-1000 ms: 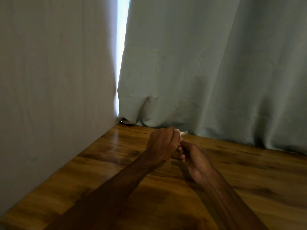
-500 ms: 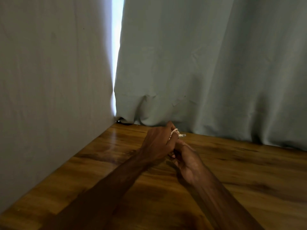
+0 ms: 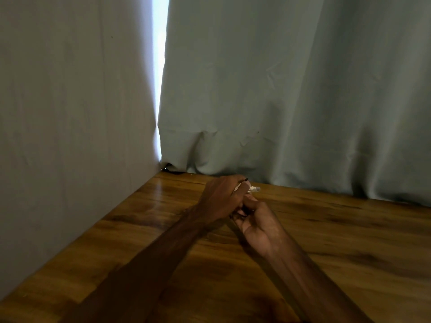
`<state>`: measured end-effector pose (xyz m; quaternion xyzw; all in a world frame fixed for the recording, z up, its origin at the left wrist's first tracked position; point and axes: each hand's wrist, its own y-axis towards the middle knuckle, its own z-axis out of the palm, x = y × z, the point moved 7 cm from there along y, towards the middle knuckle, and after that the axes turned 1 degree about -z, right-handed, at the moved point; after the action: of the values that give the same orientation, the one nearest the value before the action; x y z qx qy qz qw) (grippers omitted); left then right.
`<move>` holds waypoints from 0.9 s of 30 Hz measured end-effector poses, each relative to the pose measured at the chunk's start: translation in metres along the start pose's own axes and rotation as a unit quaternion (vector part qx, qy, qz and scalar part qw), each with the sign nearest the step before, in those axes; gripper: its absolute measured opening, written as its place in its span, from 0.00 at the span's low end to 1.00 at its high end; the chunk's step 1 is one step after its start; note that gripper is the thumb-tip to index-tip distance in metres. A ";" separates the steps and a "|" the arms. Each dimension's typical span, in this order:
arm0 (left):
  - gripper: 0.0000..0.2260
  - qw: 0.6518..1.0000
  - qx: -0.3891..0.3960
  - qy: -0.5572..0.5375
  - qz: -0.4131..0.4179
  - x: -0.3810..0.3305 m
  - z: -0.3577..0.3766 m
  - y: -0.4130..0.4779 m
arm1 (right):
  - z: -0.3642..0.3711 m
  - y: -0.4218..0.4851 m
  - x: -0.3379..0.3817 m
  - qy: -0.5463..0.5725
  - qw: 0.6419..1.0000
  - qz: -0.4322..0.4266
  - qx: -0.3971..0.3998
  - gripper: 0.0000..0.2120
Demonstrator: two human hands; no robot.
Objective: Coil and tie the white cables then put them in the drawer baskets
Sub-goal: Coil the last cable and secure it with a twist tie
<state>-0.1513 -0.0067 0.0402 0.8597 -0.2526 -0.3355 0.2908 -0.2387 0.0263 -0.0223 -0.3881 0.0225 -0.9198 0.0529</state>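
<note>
Two bare forearms reach forward over a glossy wooden table [image 3: 349, 241], hands meeting near its far edge. The left hand [image 3: 221, 199] has its fingers curled tightly round a white cable [image 3: 253, 189]; only a short end with a small plug pokes out beyond the knuckles. The right hand [image 3: 258, 224] presses against it, fingers curled inward, but whether they grip the cable cannot be told. Grey-blue curtains [image 3: 291, 101] hang behind, with a bright gap [image 3: 159, 66] between them.
</note>
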 end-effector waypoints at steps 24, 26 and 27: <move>0.18 0.994 0.089 0.029 -0.062 0.019 -0.005 -0.006 | 0.019 -0.020 0.062 -0.322 0.921 -0.094 0.196 0.12; 0.16 0.990 0.118 -0.022 -0.075 0.012 -0.001 -0.008 | 0.014 -0.020 0.077 -0.390 0.886 -0.186 0.171 0.09; 0.15 0.987 0.135 -0.044 -0.077 0.008 0.002 -0.010 | 0.014 -0.020 0.084 -0.423 0.861 -0.231 0.161 0.08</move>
<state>-0.1453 -0.0054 0.0284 0.8922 -0.2412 -0.3576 0.1341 -0.2890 0.0366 0.0488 -0.7201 -0.2404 -0.6439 -0.0951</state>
